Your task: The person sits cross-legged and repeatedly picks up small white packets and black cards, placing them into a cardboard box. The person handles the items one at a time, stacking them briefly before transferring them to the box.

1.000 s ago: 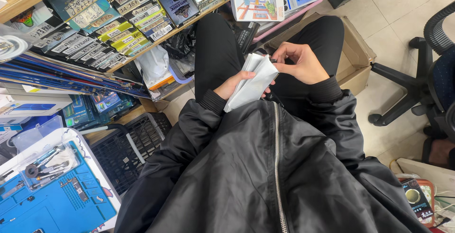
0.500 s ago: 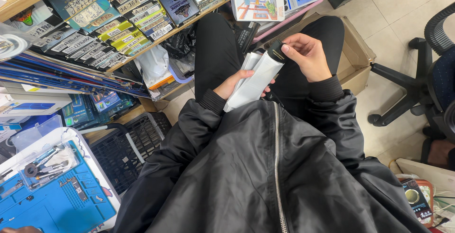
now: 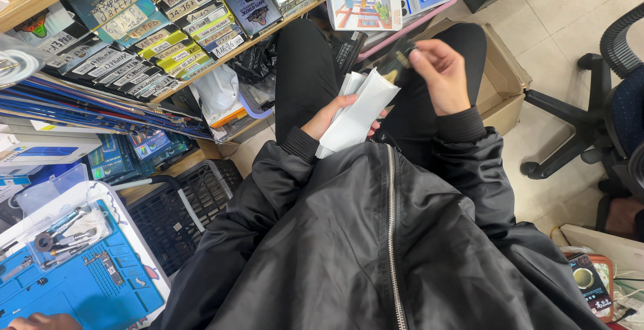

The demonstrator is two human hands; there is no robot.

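Note:
My left hand [image 3: 326, 118] holds a silvery-white flat pouch [image 3: 357, 112] over my lap, its open end pointing up and away from me. My right hand [image 3: 441, 75] is raised just beyond the pouch's top and pinches a thin dark flat part [image 3: 400, 57], which is out of the pouch and blurred. Both arms wear black jacket sleeves, and my black trousers show behind the hands.
Shelves [image 3: 174, 28] packed with labelled boxes fill the upper left. A cardboard box [image 3: 504, 75] lies on the tiled floor by my right leg. An office chair [image 3: 604, 95] stands at the right. A blue work mat [image 3: 80, 290] with tools and a black crate [image 3: 188, 202] sit lower left.
My right hand has drawn the dark part up out of the pouch and lifted it away to the upper right. The left hand has kept the pouch in place.

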